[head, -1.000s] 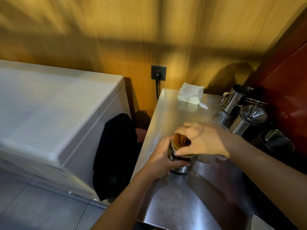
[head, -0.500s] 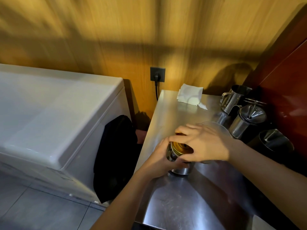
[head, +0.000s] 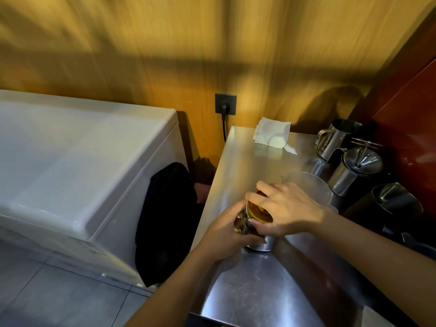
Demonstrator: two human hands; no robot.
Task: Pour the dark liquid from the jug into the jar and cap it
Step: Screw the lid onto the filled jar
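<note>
A glass jar (head: 258, 243) holding dark liquid stands on the steel counter (head: 247, 291) near its left edge. My left hand (head: 226, 234) wraps around the jar's side. My right hand (head: 285, 208) covers the top and grips the gold metal lid (head: 258, 210), which sits on the jar's mouth. Just behind my right hand stands a clear plastic jug (head: 309, 185), upright and looking empty. Most of the jar is hidden by my fingers.
Steel pitchers (head: 335, 138) and a lidded steel pot (head: 354, 171) crowd the counter's right side by a red wall, with a dark pot (head: 391, 206) nearer. A white napkin (head: 271, 134) lies at the back. A white chest freezer (head: 82, 173) stands left.
My right hand has turned on the lid, fingers shifting around it, and the lid now sits lower on the jar. The left hand keeps its hold on the jar.
</note>
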